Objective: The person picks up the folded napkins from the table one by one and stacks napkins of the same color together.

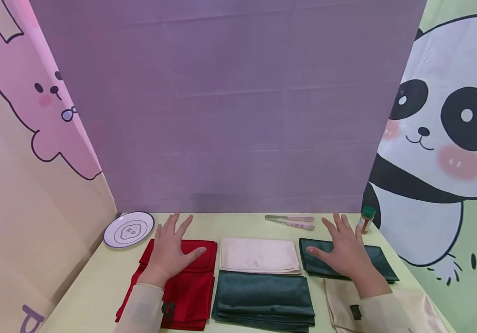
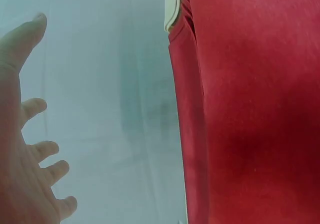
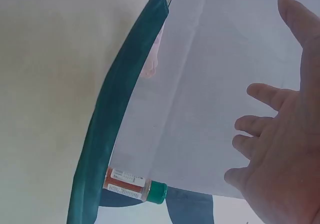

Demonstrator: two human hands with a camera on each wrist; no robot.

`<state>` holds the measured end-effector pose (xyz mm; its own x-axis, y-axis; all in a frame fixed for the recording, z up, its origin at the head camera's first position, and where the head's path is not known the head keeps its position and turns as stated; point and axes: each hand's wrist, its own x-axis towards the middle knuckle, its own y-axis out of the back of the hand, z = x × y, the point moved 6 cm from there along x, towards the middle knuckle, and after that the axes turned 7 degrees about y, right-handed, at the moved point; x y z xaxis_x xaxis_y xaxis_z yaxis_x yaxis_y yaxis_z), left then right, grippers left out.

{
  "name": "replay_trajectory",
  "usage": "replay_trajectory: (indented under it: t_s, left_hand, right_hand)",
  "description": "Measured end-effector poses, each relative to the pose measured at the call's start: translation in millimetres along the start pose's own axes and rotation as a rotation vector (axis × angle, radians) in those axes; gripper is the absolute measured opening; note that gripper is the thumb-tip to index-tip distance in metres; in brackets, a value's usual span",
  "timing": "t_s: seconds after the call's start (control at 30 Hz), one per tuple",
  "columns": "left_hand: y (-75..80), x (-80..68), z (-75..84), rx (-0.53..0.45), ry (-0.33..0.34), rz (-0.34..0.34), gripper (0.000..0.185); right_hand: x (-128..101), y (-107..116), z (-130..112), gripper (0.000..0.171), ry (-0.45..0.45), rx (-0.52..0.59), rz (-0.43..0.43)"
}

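Folded cloths lie in two rows on a pale yellow table (image 1: 92, 282). My left hand (image 1: 171, 252) lies flat with spread fingers on the far red cloth (image 1: 202, 252), which overlaps a second red cloth (image 1: 186, 298) nearer me. My right hand (image 1: 342, 249) lies flat, fingers spread, on a dark green cloth (image 1: 377, 261) at the right. Between them sit a cream cloth (image 1: 259, 254) and, in front of it, another dark green cloth (image 1: 263, 296). A beige cloth (image 1: 340, 300) lies under my right forearm. The left wrist view shows red cloth (image 2: 255, 114) and open fingers (image 2: 47, 149); the right wrist view shows open fingers (image 3: 262, 94) too.
A white plate (image 1: 129, 229) with a dark rim sits at the back left. Tongs (image 1: 292, 221) with pale handles lie at the back centre. A small spice jar (image 1: 366, 218) (image 3: 132, 185) with a green lid stands at the back right. Printed screens wall the table on three sides.
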<state>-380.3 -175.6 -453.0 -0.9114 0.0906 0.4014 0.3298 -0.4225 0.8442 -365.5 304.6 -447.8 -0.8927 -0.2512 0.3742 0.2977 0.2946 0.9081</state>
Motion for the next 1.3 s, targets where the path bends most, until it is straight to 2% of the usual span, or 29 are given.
replay_trajectory:
  t_s: [0.27, 0.5, 0.7, 1.0, 1.3]
  left_hand:
    - [-2.7, -0.6, 8.7, -0.017, -0.018, 0.003, 0.101]
    - [-2.5, -2.8, 24.6, -0.070, -0.046, 0.000, 0.094]
    - [-7.2, -3.9, 31.9, -0.070, -0.043, -0.011, 0.090]
    - [-8.6, -5.2, 41.8, -0.085, -0.075, 0.007, 0.088]
    - [-12.5, -8.5, 51.0, -0.143, -0.054, -0.013, 0.089]
  right_hand:
    - [-11.7, 8.6, 3.2, 0.112, -0.006, 0.028, 0.034]
    - [-21.4, 16.0, 6.5, 0.109, -0.011, 0.043, 0.042]
    - [-29.7, 20.2, 10.6, 0.107, -0.015, 0.056, 0.054]
    - [-40.0, 27.0, 14.4, 0.104, -0.004, 0.074, 0.080]
    - [-49.0, 36.2, 23.9, 0.097, -0.009, 0.112, 0.090]
